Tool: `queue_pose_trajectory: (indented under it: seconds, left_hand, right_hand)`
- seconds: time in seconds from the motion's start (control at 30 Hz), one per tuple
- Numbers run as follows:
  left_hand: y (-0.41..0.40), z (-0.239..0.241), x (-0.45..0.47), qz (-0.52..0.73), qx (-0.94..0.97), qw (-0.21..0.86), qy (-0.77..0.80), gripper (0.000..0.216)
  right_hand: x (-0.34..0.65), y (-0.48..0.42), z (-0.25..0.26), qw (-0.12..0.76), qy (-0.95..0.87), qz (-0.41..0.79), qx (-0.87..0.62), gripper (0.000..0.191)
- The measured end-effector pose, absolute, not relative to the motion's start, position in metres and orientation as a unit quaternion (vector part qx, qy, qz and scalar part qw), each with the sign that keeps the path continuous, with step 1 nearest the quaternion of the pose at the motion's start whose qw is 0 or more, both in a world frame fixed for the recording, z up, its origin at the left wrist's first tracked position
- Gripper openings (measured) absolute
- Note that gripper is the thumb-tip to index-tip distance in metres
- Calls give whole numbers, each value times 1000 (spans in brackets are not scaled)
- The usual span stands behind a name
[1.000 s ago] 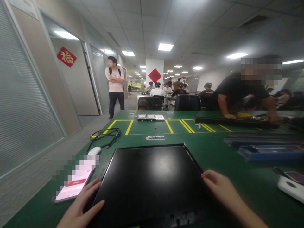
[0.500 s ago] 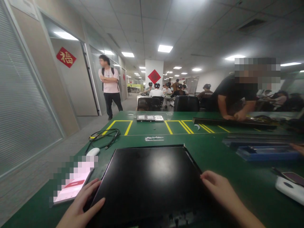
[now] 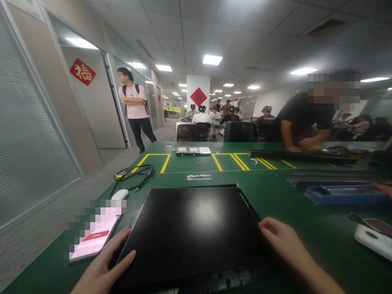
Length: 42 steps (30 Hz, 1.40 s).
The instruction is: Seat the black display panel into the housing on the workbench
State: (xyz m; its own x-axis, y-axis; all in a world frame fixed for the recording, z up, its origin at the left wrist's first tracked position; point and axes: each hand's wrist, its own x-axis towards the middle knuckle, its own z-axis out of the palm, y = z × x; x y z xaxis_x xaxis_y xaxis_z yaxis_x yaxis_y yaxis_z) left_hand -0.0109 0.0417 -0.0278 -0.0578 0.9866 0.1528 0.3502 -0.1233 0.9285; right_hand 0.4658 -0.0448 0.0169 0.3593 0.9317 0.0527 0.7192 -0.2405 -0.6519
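A flat black panel (image 3: 192, 228) lies on the green table (image 3: 275, 196) right before me. My left hand (image 3: 105, 265) rests on the panel's near left edge, thumb on top and fingers curled down its side. My right hand (image 3: 280, 241) lies against the panel's right edge with the fingers bent over it. Both hands hold the panel by its sides.
A lit phone (image 3: 94, 239) lies left of the panel, with a white mouse (image 3: 119, 194) and black cable (image 3: 136, 173) beyond. At right are blue trays (image 3: 343, 192) and a white device (image 3: 372, 241). A co-worker in black (image 3: 303, 118) leans over the table's far right. Another person (image 3: 134, 110) stands at the doorway.
My hands and the panel have stayed put. The standing person has stepped left. The co-worker's hands have shifted over the far right of the table.
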Motion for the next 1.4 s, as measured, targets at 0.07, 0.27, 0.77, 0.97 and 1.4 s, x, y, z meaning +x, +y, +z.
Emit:
queue_pose_trajectory:
  seconds: [0.07, 0.27, 0.77, 0.97, 1.4]
  left_hand:
    - [44, -31, -13, 453, 613, 313, 566, 66]
    - [46, -26, -14, 379, 670, 240, 591, 61]
    - [43, -34, -10, 335, 714, 160, 593, 54]
    - [41, -25, -8, 330, 708, 175, 599, 51]
    - [21, -10, -25, 270, 820, 121, 491, 47]
  right_hand:
    - [466, -45, 17, 299, -540, 172, -767, 27]
    - [463, -46, 18, 298, -537, 181, -768, 28]
    - [461, -44, 19, 309, -523, 188, -772, 31]
    - [460, -44, 19, 320, -523, 181, -769, 29]
    - [464, -44, 15, 315, -533, 169, -767, 30]
